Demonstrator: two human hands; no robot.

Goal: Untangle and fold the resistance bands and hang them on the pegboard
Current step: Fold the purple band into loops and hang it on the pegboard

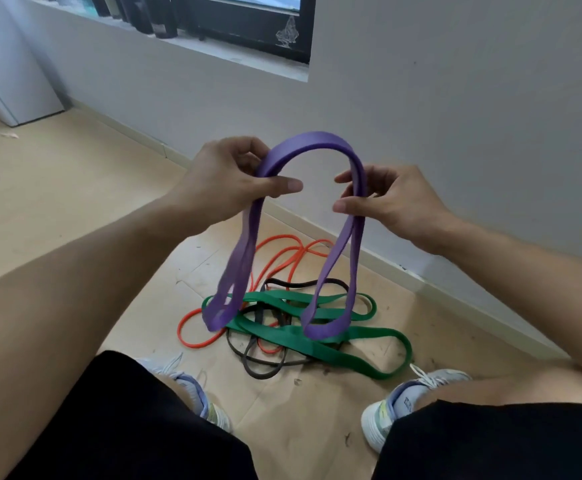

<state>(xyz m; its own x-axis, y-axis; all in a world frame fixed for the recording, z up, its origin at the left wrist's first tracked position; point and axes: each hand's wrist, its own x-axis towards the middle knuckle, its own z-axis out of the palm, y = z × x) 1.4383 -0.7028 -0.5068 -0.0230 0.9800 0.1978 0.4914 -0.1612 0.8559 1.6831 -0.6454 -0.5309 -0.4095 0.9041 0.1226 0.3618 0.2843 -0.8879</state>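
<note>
The left hand [227,181] has its grip closed on the left side of the purple band [312,142], thumb in front and fingers behind. The band is doubled: it arches between the hands, and two looped ends hang toward the floor [57,174]. The right hand [390,199] pinches the right side between thumb and fingers. To fold well, level the two hanging loops, keep the flat faces untwisted, then bring the hands together so the halves lie face to face before one hand takes the whole bundle. Count: one purple band held, clear of the pile. On the floor between the shoes lie one orange band [192,336], one black band [265,370], though there may be more, and one green band [362,355], overlapping and unsorted. No pegboard is in view.
</note>
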